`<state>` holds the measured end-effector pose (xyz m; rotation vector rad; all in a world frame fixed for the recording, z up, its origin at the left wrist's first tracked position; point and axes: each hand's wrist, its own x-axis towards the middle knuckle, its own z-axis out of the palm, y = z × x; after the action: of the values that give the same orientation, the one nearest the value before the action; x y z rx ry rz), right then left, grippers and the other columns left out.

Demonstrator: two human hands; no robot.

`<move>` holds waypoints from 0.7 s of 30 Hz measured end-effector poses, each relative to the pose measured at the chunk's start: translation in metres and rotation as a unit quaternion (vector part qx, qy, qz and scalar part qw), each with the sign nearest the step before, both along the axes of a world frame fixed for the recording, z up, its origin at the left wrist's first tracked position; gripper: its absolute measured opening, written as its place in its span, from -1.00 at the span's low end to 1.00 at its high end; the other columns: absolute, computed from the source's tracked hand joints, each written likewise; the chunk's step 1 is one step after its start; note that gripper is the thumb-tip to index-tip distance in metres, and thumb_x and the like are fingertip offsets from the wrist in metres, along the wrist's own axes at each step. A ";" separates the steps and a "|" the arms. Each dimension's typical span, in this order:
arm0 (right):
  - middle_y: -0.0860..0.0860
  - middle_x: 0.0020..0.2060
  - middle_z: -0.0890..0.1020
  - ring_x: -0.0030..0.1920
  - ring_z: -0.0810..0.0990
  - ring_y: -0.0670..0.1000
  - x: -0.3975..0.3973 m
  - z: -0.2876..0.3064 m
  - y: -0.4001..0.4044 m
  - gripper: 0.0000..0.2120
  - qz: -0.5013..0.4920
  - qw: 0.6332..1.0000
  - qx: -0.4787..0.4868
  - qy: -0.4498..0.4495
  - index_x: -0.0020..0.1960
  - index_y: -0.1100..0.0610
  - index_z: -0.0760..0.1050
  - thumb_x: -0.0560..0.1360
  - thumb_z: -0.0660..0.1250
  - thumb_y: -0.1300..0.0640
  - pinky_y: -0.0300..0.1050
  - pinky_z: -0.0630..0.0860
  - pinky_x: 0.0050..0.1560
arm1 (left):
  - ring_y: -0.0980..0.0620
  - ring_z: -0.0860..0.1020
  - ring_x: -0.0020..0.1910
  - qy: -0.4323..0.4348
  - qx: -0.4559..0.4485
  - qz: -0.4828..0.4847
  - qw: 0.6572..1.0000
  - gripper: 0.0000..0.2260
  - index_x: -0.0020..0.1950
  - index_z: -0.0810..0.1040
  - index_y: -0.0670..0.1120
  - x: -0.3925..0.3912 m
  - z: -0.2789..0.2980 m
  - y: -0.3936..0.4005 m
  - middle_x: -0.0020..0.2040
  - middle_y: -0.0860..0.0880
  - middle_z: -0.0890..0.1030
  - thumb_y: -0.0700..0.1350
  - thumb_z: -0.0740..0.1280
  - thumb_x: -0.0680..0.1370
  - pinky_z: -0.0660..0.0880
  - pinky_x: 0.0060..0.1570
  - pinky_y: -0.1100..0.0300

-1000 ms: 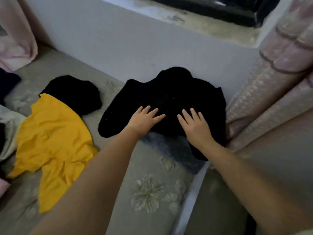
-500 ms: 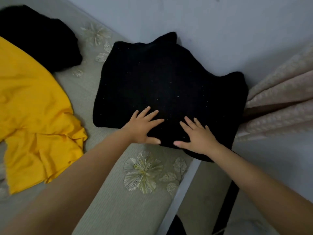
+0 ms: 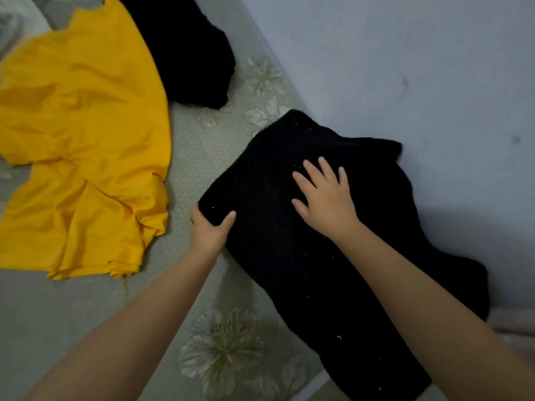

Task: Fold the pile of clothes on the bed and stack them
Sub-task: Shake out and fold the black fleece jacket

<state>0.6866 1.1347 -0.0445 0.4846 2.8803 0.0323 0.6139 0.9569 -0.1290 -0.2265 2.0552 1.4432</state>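
Sweater (image 3: 304, 241) lies at 3 o'clock against the wall; your left hand (image 3: 210, 231) pinches its corner, your right hand (image 3: 325, 198) presses flat, fingers straight. Pull carelessly and the fold could slip apart.

Two bare forearms, no sleeves in view, left hand (image 3: 209, 230), right hand (image 3: 325, 200), seemingly ringless, wrists unadorned
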 end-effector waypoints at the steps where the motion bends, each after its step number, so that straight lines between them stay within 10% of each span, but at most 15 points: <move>1: 0.05 0.50 0.08 0.50 -0.08 0.11 -0.014 -0.004 0.004 -0.46 0.026 0.999 0.012 -0.015 0.48 0.05 0.11 0.56 0.17 -0.01 0.21 -0.15 0.43 | -0.11 0.37 0.32 0.016 -0.009 0.005 1.000 -0.35 0.46 0.12 -0.13 -0.001 -0.001 0.004 0.37 -0.13 0.37 -0.11 0.39 0.47 0.32 0.16 0.17; 9: 0.02 0.51 -0.02 0.48 -0.28 0.11 -0.128 -0.030 0.017 -0.19 0.252 0.941 0.052 -0.220 0.51 0.04 -0.11 0.42 0.30 0.11 0.34 -0.33 0.34 | -0.24 0.54 -0.01 0.295 -0.188 -0.090 0.933 -0.47 0.42 0.27 -0.23 0.007 -0.010 0.015 0.01 -0.27 0.56 -0.34 0.31 0.47 0.41 0.05 -0.06; 13: 0.10 0.18 0.47 0.35 0.31 0.12 -0.156 -0.036 0.012 -0.55 0.265 0.912 0.037 -0.311 0.27 0.14 0.32 0.39 0.28 0.18 0.33 -0.24 0.37 | -0.13 0.60 -0.34 0.459 -0.210 -0.107 0.857 -0.50 0.15 0.54 -0.33 -0.005 -0.010 0.019 -0.33 -0.21 0.58 -0.51 0.38 0.21 0.43 -0.15 0.06; 21: 0.03 -0.06 0.61 0.10 0.52 0.07 -0.147 0.006 0.046 -0.73 0.259 0.958 0.048 -0.116 0.03 0.09 0.47 0.33 0.29 0.19 0.04 0.06 0.34 | -0.07 0.65 -0.17 0.603 -0.185 -0.108 0.769 -0.67 0.22 0.40 -0.13 -0.030 0.012 0.028 -0.08 -0.22 0.65 -0.23 0.16 0.45 0.24 -0.22 0.19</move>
<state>0.5392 1.1812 -0.0384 -0.2564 2.6935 0.2937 0.5841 0.9852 -0.1170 1.0414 3.1967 1.0565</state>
